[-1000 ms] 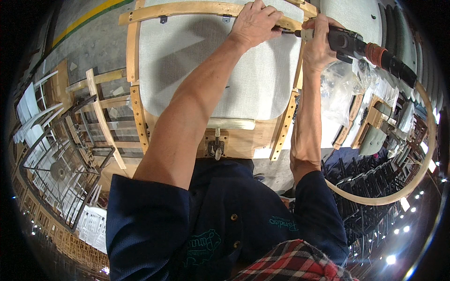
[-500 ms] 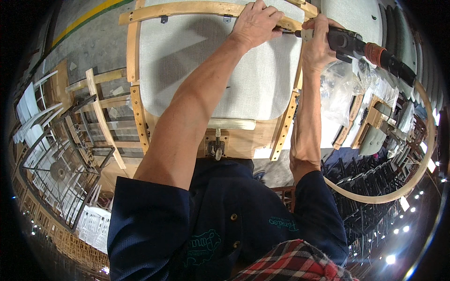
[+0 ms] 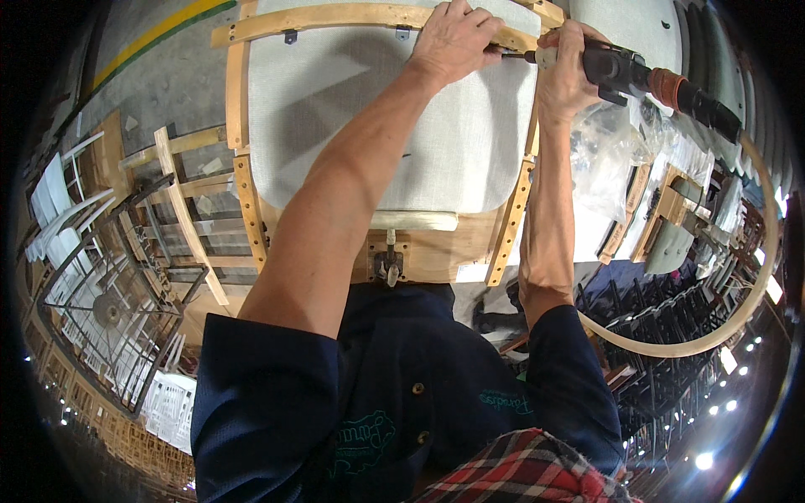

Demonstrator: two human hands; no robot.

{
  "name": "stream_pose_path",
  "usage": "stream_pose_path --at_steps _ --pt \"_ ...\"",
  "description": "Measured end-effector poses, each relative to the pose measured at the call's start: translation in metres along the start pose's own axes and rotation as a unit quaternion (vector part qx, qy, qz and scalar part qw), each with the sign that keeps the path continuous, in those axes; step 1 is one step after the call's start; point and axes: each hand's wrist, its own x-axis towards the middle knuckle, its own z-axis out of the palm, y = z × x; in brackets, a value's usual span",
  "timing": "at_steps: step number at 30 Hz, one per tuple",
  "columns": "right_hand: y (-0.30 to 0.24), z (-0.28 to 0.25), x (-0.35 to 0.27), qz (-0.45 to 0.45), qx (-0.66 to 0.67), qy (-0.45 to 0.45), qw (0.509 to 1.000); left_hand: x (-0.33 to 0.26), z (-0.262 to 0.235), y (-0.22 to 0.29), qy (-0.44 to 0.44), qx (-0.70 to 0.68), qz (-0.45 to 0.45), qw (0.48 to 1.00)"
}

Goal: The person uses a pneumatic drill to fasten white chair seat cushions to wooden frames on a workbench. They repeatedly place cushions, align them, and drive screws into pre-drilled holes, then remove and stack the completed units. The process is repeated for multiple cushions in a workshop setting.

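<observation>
A light grey fabric-covered panel lies in a wooden jig, under a pale wooden bar with small dark metal brackets. Against the right part of that bar rests my left hand, its fingers curled beside the bit tip; whatever they pinch is hidden. My right hand is wrapped round the front of a black air screwdriver, held sideways with its bit pointing left at my left fingertips. An orange collar joins the tool to a beige hose.
A toggle clamp with a padded bar sits at the panel's near edge. Drilled wooden rails flank it. Clear plastic bags lie to the right. At left are wooden slats and a black metal frame.
Both hands and the screwdriver keep nearly the same place, with a slight shift left. The hose loop has risen a little. A dark shoe-like shape shows more beside my right forearm.
</observation>
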Motion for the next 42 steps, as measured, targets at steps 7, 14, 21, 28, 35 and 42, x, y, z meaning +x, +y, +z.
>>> stream_pose_path --at_steps 7,14,21,28,35,42 --pt "-0.008 0.002 0.002 0.048 -0.016 0.017 0.999 0.000 -0.001 -0.001 -0.004 0.001 0.007 1.000" --pt "-0.008 0.005 0.002 0.039 -0.003 0.019 0.999 0.000 -0.002 -0.001 -0.015 -0.003 0.003 1.000" --pt "-0.006 0.005 0.001 0.013 -0.011 0.029 0.999 0.002 -0.005 -0.003 -0.026 -0.033 -0.002 0.999" --pt "-0.009 0.007 -0.001 0.069 0.014 0.052 0.996 -0.067 -0.044 0.002 0.115 -0.091 0.025 0.989" --pt "-0.036 -0.005 0.004 0.081 0.003 0.046 0.996 -0.190 -0.096 0.046 -0.063 -0.086 -0.103 0.989" --pt "-0.135 -0.034 -0.065 0.101 0.094 0.089 0.986 -0.212 -0.085 0.040 -0.034 -0.085 -0.068 0.993"
